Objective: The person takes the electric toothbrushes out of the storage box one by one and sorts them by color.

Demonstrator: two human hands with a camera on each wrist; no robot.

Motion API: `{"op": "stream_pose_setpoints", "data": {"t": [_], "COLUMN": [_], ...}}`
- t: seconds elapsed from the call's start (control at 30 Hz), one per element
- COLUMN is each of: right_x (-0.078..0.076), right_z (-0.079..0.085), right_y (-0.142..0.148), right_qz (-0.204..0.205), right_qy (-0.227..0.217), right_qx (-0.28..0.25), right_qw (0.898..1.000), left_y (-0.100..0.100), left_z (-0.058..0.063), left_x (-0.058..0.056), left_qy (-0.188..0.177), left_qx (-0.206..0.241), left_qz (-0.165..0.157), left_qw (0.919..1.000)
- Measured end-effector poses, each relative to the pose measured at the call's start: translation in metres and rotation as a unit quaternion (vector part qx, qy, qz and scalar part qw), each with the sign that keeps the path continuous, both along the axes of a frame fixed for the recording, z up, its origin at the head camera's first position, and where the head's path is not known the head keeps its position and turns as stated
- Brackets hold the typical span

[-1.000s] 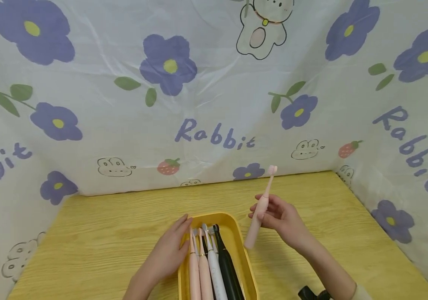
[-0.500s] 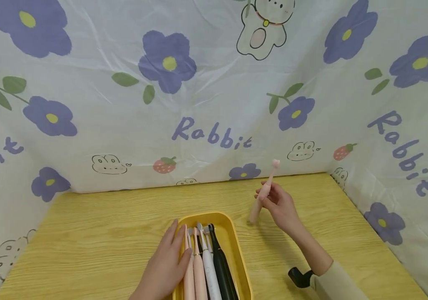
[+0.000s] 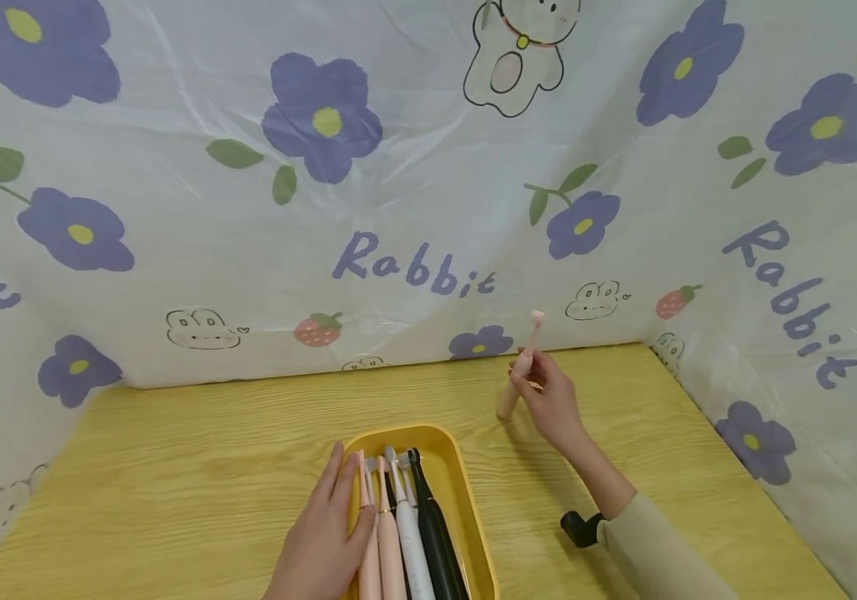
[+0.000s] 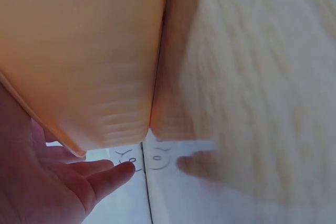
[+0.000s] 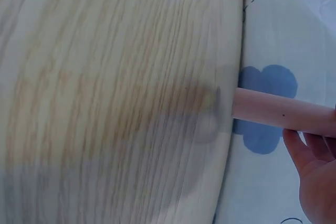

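My right hand (image 3: 552, 404) pinches a pink electric toothbrush (image 3: 507, 402) by its handle, brush head up and leaning slightly right, near the table's back edge. In the right wrist view the handle's base (image 5: 257, 103) meets the table's outline; whether it touches the wood I cannot tell. My left hand (image 3: 321, 529) rests over the left rim of a yellow tray (image 3: 471, 508), thumb across the toothbrushes, fingers stretched along the outside. Side by side in the tray lie pink toothbrushes (image 3: 391, 546), a white toothbrush (image 3: 413, 542) and a black toothbrush (image 3: 438, 533); others are partly hidden beneath.
The wooden table (image 3: 196, 492) extends around the tray on both sides. Behind it hangs a white cloth (image 3: 413, 192) printed with flowers and rabbits, continuing down both sides. A black object (image 3: 580, 529) sits by my right cuff.
My right hand has carried the pink toothbrush away from the tray toward the back of the table and lowered its base closer to the wood. The left hand stays at the tray.
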State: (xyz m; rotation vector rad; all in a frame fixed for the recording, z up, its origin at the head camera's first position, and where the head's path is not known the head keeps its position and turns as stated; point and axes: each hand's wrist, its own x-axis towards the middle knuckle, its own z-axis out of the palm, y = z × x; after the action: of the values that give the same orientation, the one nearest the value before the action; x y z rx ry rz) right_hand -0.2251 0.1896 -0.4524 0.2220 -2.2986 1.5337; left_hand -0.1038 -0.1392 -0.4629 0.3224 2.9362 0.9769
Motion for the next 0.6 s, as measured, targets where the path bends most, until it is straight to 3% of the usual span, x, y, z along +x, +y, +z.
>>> {"op": "stream_pose_setpoints", "data": {"t": [0.27,0.43,0.6], "right_x": [-0.009,-0.009,-0.007], "right_z": [-0.014,-0.014,-0.016], "right_y": [-0.004,-0.012,-0.002], "right_qz": [0.001,0.013,0.006], "right_qy": [0.001,0.000,-0.004], "right_qx": [-0.003,-0.009,-0.007], "right_qw": [1.000,1.000,1.000], "left_y": [-0.003,-0.010,-0.002], "left_z": [-0.002,-0.003,-0.004], "left_x": [0.000,-0.001,-0.004], "left_qy": [-0.006,0.002,-0.003], "left_qx": [-0.004,-0.014,-0.008], "left_qz": [-0.002,-0.004,-0.007], "left_qw": [1.0000,0.9999,0.9999]}}
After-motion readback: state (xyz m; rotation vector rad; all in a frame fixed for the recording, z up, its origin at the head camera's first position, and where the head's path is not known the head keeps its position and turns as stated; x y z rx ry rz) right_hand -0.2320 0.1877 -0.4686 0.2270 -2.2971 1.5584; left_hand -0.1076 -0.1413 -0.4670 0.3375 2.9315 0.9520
